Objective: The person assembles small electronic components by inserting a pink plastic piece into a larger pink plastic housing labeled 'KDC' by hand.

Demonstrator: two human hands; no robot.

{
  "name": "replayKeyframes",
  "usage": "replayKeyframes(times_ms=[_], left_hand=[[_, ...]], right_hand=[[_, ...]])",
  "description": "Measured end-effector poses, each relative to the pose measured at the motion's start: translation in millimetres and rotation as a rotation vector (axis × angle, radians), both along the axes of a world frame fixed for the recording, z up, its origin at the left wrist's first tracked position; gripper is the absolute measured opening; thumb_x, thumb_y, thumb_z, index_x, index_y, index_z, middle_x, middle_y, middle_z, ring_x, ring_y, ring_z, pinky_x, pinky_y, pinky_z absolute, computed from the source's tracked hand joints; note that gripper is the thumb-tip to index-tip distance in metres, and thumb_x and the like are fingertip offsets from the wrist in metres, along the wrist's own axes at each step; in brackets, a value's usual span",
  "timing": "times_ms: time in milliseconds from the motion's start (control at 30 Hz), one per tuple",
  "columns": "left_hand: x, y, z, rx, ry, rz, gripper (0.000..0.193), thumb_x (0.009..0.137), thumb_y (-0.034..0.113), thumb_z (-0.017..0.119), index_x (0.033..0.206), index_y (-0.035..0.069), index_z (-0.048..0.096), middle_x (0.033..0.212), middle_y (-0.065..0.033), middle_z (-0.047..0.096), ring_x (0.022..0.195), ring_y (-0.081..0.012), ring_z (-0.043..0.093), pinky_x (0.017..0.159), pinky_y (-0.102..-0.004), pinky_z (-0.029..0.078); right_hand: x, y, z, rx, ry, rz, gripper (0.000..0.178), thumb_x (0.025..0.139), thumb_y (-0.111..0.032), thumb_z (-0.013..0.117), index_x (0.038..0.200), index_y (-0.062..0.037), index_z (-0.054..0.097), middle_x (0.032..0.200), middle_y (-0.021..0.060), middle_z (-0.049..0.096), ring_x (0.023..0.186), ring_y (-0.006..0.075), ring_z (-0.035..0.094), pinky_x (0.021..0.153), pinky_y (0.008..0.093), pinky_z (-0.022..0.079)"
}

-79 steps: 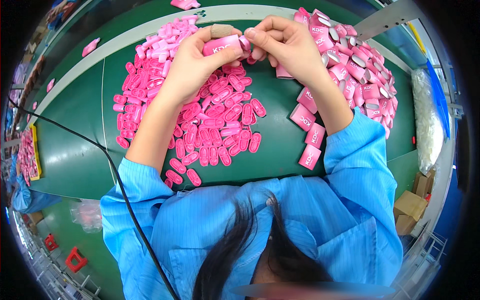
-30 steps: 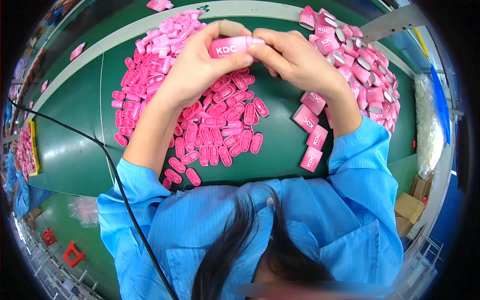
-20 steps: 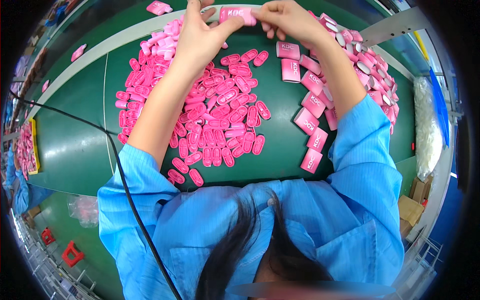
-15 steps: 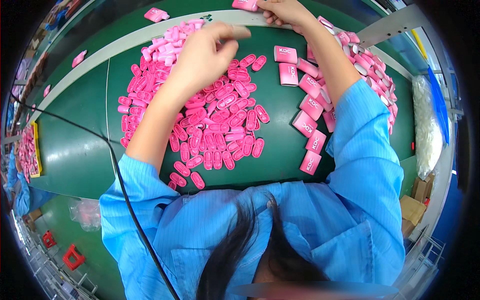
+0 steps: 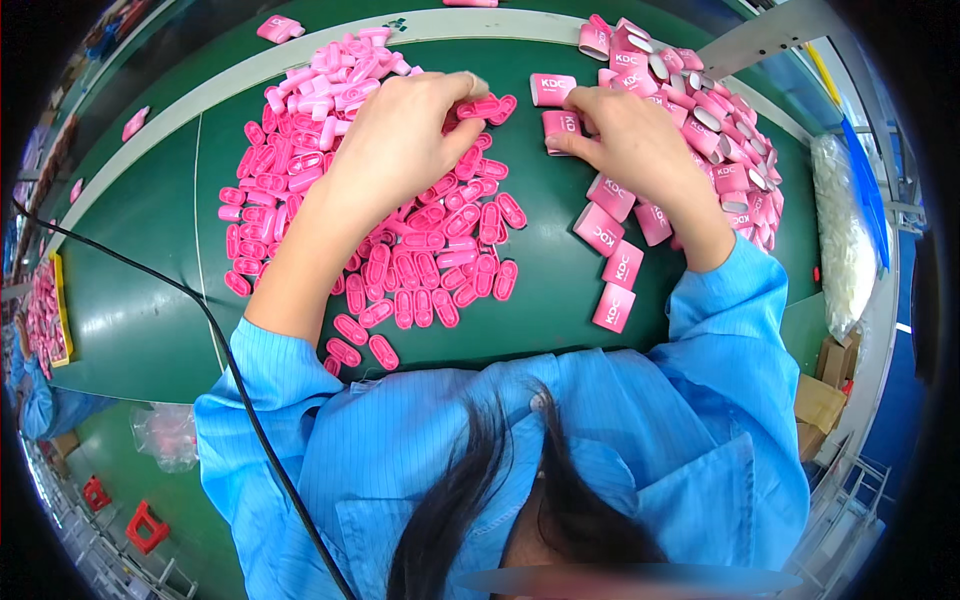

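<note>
My left hand (image 5: 405,130) pinches a small pink oval plastic cap (image 5: 478,107) between thumb and fingertips, above the far right edge of a heap of similar caps (image 5: 425,240). Another cap lies just beside the held one. Across a short gap, my right hand (image 5: 640,135) has its thumb and fingers closed around a pink flat, hollow shell (image 5: 560,126) with white print. A second shell (image 5: 552,89) lies just beyond it. Several shells run in a loose line toward me, ending with one shell (image 5: 614,307) nearest my body.
A pile of pink shells (image 5: 735,150) covers the right of the green table (image 5: 140,270). A pale rail (image 5: 230,85) borders the far side, with a pink capped piece (image 5: 280,28) beyond it. A black cable (image 5: 215,325) crosses the left; a metal bracket (image 5: 770,40) stands far right.
My right hand has come back from beyond the far rail, letting go of a pink piece there, and now grips a shell. My left hand has taken a cap. The view has shifted slightly.
</note>
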State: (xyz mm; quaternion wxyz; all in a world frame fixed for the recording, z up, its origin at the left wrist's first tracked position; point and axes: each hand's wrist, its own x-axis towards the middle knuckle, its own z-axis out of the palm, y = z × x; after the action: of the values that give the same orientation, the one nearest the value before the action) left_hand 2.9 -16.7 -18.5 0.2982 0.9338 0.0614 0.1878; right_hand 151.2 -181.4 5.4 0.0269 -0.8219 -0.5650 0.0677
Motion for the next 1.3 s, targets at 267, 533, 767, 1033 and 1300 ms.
replayKeyframes(times_ms=[267,533,767,1033,1300], left_hand=[[2.3,11.1,-6.5,-0.498,0.022,0.005,0.022,0.073,0.011,0.067,0.091,0.001,0.06,0.078,-0.0059,0.062,0.072,-0.0102,0.06,0.068,-0.0235,0.049],[6.3,11.6,-6.2,-1.18,-0.171,0.002,0.028,0.084,0.009,0.058,0.109,-0.003,0.054,0.098,-0.0087,0.06,0.09,-0.0142,0.058,0.079,-0.0269,0.05],[7.9,-7.3,-8.4,-0.92,-0.245,0.053,0.032,0.089,0.003,0.045,0.119,-0.008,0.044,0.109,-0.0142,0.055,0.095,-0.0169,0.058,0.08,-0.0276,0.051],[3.2,-15.2,3.6,-0.76,-0.267,0.088,0.029,0.088,0.004,0.048,0.114,-0.008,0.049,0.1,-0.0136,0.061,0.087,-0.0145,0.06,0.077,-0.0252,0.051],[-2.4,-9.7,-1.4,-0.383,-0.212,0.133,0.031,0.083,0.006,0.054,0.112,-0.003,0.053,0.068,-0.0131,0.062,0.057,-0.0133,0.06,0.053,-0.0271,0.046]], right_hand=[[-9.8,14.6,-23.3,0.5,0.401,0.062,0.036,0.07,-0.016,0.067,0.103,-0.0041,0.057,0.083,0.0109,0.059,0.073,0.023,0.059,0.064,0.0315,0.047],[-12.6,40.1,-19.9,0.723,0.786,0.07,0.023,0.078,-0.01,0.063,0.101,-0.0056,0.063,0.089,0.0075,0.062,0.077,0.0142,0.061,0.07,0.0259,0.049],[-3.0,37.2,-20.9,0.653,0.946,-0.067,0.027,0.077,-0.011,0.066,0.1,0.0011,0.058,0.09,0.0097,0.063,0.08,0.0142,0.062,0.07,0.024,0.05],[-2.9,35.1,-18.7,0.712,1.272,-0.035,0.028,0.076,-0.009,0.067,0.1,0.0014,0.057,0.091,0.0085,0.063,0.081,0.0133,0.062,0.07,0.024,0.05],[-11.9,34.0,-16.1,0.752,1.095,-0.045,0.029,0.075,-0.004,0.066,0.102,0.0023,0.058,0.09,0.0098,0.064,0.08,0.0136,0.062,0.071,0.0242,0.051]])
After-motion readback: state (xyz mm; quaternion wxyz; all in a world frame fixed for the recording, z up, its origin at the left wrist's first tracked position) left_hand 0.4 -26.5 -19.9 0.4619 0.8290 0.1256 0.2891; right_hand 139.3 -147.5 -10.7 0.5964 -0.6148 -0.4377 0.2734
